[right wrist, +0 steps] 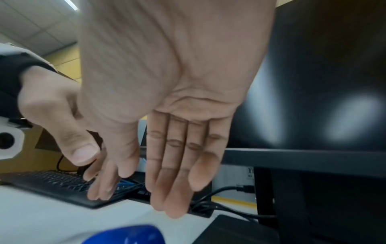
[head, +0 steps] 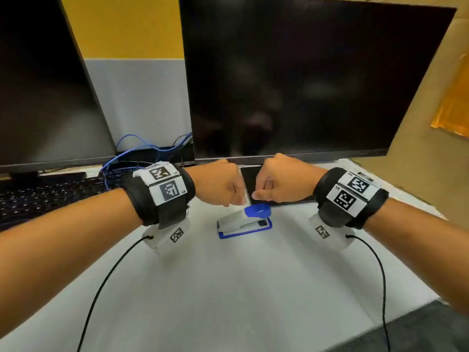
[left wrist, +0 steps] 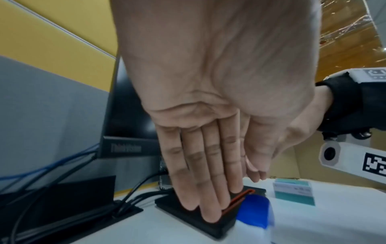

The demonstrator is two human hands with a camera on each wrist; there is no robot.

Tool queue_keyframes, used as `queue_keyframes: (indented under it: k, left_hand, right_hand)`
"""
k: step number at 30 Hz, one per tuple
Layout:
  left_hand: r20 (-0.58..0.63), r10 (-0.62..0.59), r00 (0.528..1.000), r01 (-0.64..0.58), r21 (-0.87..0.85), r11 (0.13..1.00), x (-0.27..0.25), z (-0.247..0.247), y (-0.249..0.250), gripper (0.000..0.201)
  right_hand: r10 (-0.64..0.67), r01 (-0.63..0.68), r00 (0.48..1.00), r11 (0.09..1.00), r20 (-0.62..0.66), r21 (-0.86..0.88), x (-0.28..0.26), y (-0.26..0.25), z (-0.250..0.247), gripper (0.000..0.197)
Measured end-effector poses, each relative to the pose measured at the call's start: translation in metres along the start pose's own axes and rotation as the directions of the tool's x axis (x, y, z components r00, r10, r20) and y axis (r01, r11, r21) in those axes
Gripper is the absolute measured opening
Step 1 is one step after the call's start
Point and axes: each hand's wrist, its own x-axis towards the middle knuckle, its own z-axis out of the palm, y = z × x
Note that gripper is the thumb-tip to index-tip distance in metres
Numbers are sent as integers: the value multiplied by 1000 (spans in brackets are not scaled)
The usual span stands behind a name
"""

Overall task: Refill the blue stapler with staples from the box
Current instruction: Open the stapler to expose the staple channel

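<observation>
One blue stapler, one staple box, two hands above.

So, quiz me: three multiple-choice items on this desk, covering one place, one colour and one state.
1. The stapler lies: A on a keyboard; B on the table; C on a chair.
2. The box is: A red; B teal; C black.
3. The big monitor is: A dark; B showing text; C showing video.

B: the head view shows it resting on the white top.
B: the left wrist view shows its teal side.
A: its screen is black, with only faint reflections.
</observation>
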Motion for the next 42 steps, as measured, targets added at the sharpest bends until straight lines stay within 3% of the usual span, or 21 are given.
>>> queue_keyframes:
  k: [4,7,9,14,19,28,31,33,37,42]
  left_hand:
    - [31,-52,998,51,28,998,5,14,5,35]
    - [30,-109,994,108,32,994,12,25,8,50]
    - [28,-122,992,120,47,992,15,34,12,54]
    - [-46,-129,991,132,58,990,26,56,25,44]
    - [-93,-125,988,118,-75,990,26,57,17,28]
    - [-272,-191,943,62,-420,905,-27,45,-18,30]
    - [-313,-207,927,62,-416,907,-50,37,-27,29]
    - [-290,-238,927,121,-370,921,-64,28,-38,27]
    - [-127,-273,953,233,-264,936,-85,30,-61,24]
    - [-35,-337,941,332,-104,938,-88,55,-64,33]
  right_hand:
    - [43,-44,998,999,51,25,-8,0,19,27]
    - [72,-72,997,993,0,95,-13,6,23,21]
    - [86,-84,996,990,-9,109,-16,10,28,29]
    - [110,-113,994,980,24,164,-17,12,43,33]
    - [157,-157,987,956,21,249,-10,17,60,28]
    - [127,-142,988,965,84,221,-4,18,53,12]
    - [125,-143,987,966,97,214,-3,17,52,12]
    - [129,-147,987,968,101,202,-3,16,52,11]
    - [125,-141,987,977,102,162,-3,11,52,15]
    - [142,-153,987,974,80,168,-5,16,56,15]
